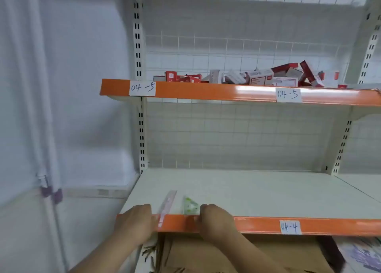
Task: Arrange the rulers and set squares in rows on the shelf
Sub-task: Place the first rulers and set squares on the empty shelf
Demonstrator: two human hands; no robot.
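Observation:
A clear ruler [168, 203] with pinkish marks lies on the white shelf [257, 192] marked 04-4, its near end sticking out over the orange front lip. My left hand [137, 221] grips that near end at the lip. A small clear set square [190, 205] with green print lies just right of the ruler. My right hand [215, 219] rests curled on the lip with its fingers at the set square's near edge; whether it pinches it is unclear.
The upper shelf [206, 91], marked 04-5, holds a heap of red and white boxes [268, 77]. A wire grid forms the back wall. A brown cardboard box [226, 256] sits below the lower shelf. A white wall is at the left.

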